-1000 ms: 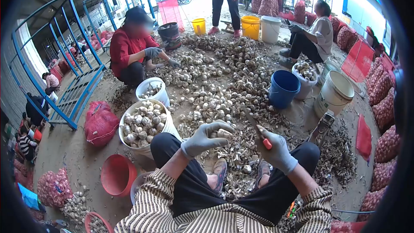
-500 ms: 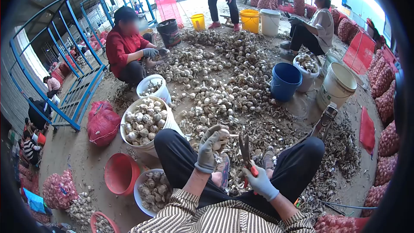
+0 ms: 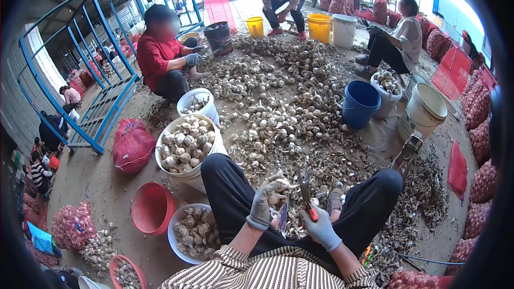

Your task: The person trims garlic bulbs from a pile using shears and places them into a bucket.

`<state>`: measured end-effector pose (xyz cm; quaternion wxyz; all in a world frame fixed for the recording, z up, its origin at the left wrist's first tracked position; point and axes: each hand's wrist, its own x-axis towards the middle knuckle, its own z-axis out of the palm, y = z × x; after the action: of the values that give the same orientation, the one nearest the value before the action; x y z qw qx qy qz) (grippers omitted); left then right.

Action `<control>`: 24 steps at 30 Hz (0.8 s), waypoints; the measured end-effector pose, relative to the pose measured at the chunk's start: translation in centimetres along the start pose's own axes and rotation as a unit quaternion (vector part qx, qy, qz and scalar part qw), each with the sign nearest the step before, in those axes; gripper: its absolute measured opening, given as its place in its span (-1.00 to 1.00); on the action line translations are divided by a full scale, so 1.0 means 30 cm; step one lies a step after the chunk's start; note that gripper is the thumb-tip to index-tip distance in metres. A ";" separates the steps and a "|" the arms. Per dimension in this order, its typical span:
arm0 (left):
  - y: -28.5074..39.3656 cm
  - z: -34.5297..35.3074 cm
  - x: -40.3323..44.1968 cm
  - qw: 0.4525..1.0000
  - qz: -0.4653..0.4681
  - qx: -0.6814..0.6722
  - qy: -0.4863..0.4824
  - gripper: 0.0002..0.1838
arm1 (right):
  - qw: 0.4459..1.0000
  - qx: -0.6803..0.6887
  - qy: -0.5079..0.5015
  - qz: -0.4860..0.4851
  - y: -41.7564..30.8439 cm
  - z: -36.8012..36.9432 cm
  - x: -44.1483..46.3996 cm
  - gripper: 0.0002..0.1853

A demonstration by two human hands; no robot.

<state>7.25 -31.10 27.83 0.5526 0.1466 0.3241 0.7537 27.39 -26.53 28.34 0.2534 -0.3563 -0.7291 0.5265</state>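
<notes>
My left hand (image 3: 261, 207), in a grey glove, is closed around a garlic bulb (image 3: 278, 191) whose stem points right toward the shears. Gloved too, my right hand (image 3: 322, 230) grips red-handled pruning shears (image 3: 305, 188), blades upward, just right of the bulb. Whether the blades touch the stem I cannot tell. Between my knees and beyond lies a broad heap of garlic (image 3: 273, 126) on the ground. Left of my leg stand a white bucket (image 3: 205, 174) full of bulbs and a white basin (image 3: 174, 238) with more bulbs.
A red bucket (image 3: 140, 208) and a stuffed red net bag (image 3: 131, 147) are at left. On the right stand a blue bucket (image 3: 357, 109) and a cream bucket (image 3: 423, 112). A person in red (image 3: 155, 59) and two others sit around the heap. Filled net sacks line the right side.
The bulb in my left hand has turned and come slightly lower, its stem nearer the blades. The person at the back has gone from standing to bending low. The view has shifted slightly.
</notes>
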 end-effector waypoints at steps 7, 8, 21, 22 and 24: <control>-0.023 -0.005 -0.038 0.997 -0.009 0.073 0.012 -0.66 | 1.000 -0.007 0.009 -0.016 0.053 0.025 -0.009 -0.82; -0.027 -0.008 -0.038 0.998 0.003 0.064 0.014 -0.67 | 1.000 0.003 0.015 -0.012 0.062 0.030 -0.014 -0.82; -0.045 0.021 -0.022 0.982 0.086 0.058 0.156 -0.75 | 0.997 -0.079 0.023 0.002 0.135 0.127 -0.087 -0.70; -0.059 0.018 -0.019 0.982 0.072 0.073 0.157 -0.73 | 0.997 -0.074 0.025 0.008 0.136 0.125 -0.085 -0.71; -0.088 0.009 -0.022 0.984 0.049 0.099 0.138 -0.69 | 0.998 -0.038 0.025 0.038 0.127 0.115 -0.076 -0.70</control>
<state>9.58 -31.15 26.39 0.4478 0.1111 0.4627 0.7570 27.19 -29.60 23.63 0.2376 -0.4065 -0.7281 0.4982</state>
